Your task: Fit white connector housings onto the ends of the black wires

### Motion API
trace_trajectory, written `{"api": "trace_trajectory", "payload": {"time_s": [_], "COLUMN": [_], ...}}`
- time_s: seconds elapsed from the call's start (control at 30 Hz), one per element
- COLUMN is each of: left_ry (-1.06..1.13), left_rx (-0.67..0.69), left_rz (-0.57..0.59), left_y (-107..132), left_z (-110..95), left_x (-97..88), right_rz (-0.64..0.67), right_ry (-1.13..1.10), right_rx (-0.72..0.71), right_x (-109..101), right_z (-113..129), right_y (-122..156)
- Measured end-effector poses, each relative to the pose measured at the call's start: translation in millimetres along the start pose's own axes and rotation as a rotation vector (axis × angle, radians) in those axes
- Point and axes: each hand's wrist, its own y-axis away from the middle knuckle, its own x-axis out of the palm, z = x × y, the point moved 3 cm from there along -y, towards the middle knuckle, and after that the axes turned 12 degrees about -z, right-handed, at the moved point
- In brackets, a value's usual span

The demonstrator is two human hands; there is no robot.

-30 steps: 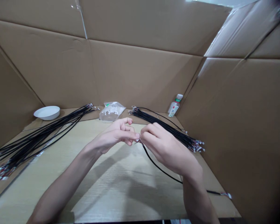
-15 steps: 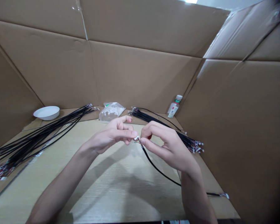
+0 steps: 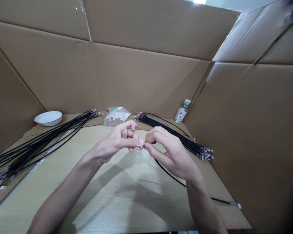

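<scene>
Both hands meet above the middle of the pale wooden table. The left hand has thumb and forefinger pressed together, the other fingers curled behind them. The right hand pinches thumb against forefinger in the same way, and the two pinches touch tip to tip. Both are clamped on the near end of a single black cable, where a little metal glints between the fingertips. Whether a small connector piece also sits in the left pinch is probably too hidden to say.

From the fingers the cable drops under the right palm and runs right and nearer along the table. It ends in a small whitish plug by the near right cardboard wall.

Just beyond the right hand lies a bundle of like cables, slanting from far left to near right, its tips bare and bright at both ends. A longer, looser bundle stretches across the left side of the table. Between their far ends sits a clear plastic bag of small white parts. A white bowl stands at the far left. In the far right corner a small bottle with a white cap and a green-and-white label stands against the wall; its print is too small to read.
</scene>
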Motion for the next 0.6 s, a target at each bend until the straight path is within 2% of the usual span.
{"api": "trace_trajectory", "payload": {"time_s": [0.13, 0.23, 0.37, 0.47, 0.6], "left_ry": [0.015, 0.089, 0.101, 0.066, 0.031], "left_rx": [0.017, -0.031, -0.021, -0.003, 0.03], "left_rz": [-0.031, 0.0, 0.019, 0.016, -0.004], "left_y": [1.6, 2.8, 3.0, 2.3, 1.2], "left_z": [-2.4, -5.2, -7.4, -5.2, -1.6], "left_x": [1.5, 3.6, 3.7, 3.3, 2.2], "right_rz": [-0.021, -0.104, -0.128, -0.13, -0.137], "right_ry": [-0.028, -0.133, -0.249, -0.242, -0.143], "right_rx": [-0.014, -0.01, 0.083, 0.129, 0.092], "right_x": [2.6, 2.9, 5.2, 5.9, 4.9], "right_z": [-1.7, -3.8, -8.4, -9.2, -6.1], "right_y": [-1.0, -1.0, -0.5, -0.7, -1.6]}}
